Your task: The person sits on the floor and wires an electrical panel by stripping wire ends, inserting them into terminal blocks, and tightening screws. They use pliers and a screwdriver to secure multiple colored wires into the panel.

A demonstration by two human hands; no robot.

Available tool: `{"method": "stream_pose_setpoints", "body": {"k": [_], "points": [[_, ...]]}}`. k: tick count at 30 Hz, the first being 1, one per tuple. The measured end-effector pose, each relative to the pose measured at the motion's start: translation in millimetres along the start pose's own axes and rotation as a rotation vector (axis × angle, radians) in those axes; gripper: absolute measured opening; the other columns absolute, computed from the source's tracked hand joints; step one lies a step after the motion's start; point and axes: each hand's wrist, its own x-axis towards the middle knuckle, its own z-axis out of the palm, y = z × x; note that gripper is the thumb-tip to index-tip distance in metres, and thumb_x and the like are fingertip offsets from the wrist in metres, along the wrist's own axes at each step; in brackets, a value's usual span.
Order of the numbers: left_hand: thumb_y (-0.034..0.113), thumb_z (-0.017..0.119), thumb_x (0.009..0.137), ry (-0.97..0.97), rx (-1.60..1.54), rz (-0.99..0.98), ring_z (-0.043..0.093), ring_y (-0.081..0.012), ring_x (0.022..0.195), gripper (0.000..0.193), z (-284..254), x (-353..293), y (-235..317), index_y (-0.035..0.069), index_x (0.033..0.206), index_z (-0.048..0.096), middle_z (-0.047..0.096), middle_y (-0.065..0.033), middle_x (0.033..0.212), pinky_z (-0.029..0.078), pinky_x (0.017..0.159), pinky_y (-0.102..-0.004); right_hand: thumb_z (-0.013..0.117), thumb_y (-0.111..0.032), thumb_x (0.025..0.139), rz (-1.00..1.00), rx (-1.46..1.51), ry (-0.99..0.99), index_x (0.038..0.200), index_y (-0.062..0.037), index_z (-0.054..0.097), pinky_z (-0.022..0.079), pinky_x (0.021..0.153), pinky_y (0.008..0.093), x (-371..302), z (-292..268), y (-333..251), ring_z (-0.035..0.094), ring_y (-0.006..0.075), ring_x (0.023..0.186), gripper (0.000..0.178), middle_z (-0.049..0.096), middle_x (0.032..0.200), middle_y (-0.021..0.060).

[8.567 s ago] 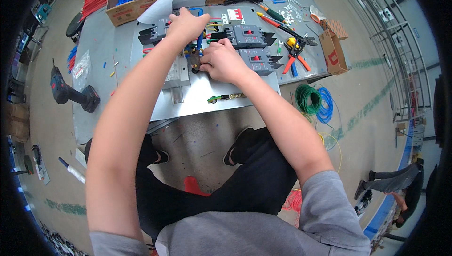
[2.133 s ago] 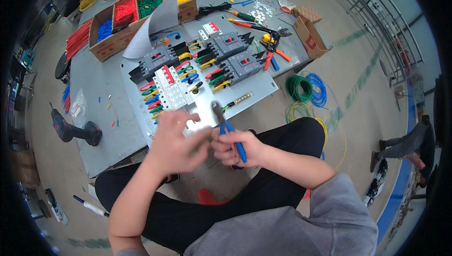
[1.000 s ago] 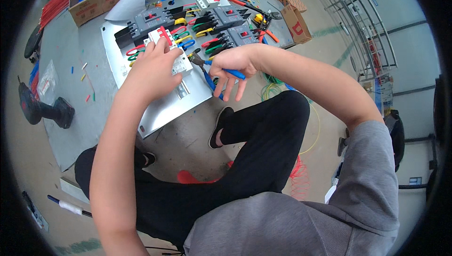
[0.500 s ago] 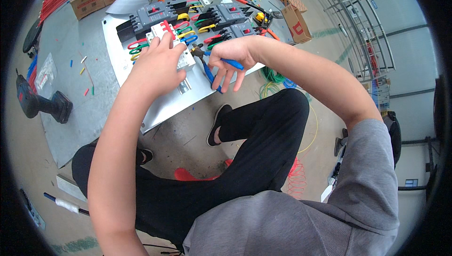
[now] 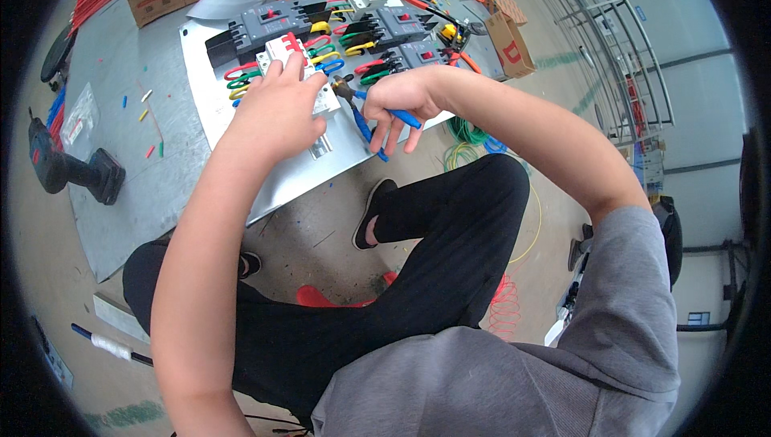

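Handling notes: the work lies between the 2 grips, so the white breaker block [image 5: 279,48] is probably best kept firm under the left grip [image 5: 281,112], with light pressure, while the right grip [image 5: 401,100] steers. The spread handles of the blue-handled pliers [image 5: 361,124] seem to call for a slow, even squeeze; the left fingertips would do well to stay clear of the pliers' head.

Left grip: 1, wide open, fingers fanned and slightly bent over the breaker block, touching it but not wrapped round it.

Right grip: 1, loosely curled, 1 pliers handle lodged against the palm, fingers reaching toward the other handle, handles well apart. The pliers' head points away from the body, left of the right grip, near the coloured wire loops [image 5: 325,55]; contact there cannot be told.

Surroundings: metal plate [image 5: 289,176], beneath both grips, on the tabletop [image 5: 120,220]. Grey breakers: 1 [image 5: 269,26] beyond the left grip, 2 [image 5: 397,26] [image 5: 422,53] beyond the right. Cordless drill [image 5: 68,164], well left of the left grip. Orange-handled tool [image 5: 467,59], beyond and right of the right grip.
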Motion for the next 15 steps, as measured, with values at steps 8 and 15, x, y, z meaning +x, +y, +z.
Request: {"method": "stream_pose_setpoints", "body": {"k": [8, 15], "points": [[0.027, 0.077, 0.089, -0.001, 0.025, -0.012, 0.057, -0.0355, 0.133, 0.061, -1.4, -0.5, 2.4, 0.011, 0.146, 0.063, 0.056, -0.0188, 0.139, 0.049, 0.114, -0.0475, 0.058, -0.015, 0.073, 0.008, 0.02, 0.006, 0.124, 0.0025, 0.062, 0.063, 0.088, 0.0518, 0.9, -0.3, -0.1, 0.074, 0.0358, 0.116, 0.054, 0.072, 0.136, 0.0245], [0.028, 0.078, 0.09, -0.012, 0.031, -0.02, 0.058, -0.0347, 0.132, 0.06, -0.6, 0.2, 1.9, 0.011, 0.146, 0.064, 0.057, -0.0183, 0.137, 0.049, 0.114, -0.0475, 0.059, -0.014, 0.072, 0.018, -0.009, 0.018, 0.114, -0.0004, 0.065, 0.06, 0.082, 0.0458, 4.4, -1.5, -0.8, 0.074, 0.0326, 0.113, 0.045, 0.075, 0.127, 0.021]]}}
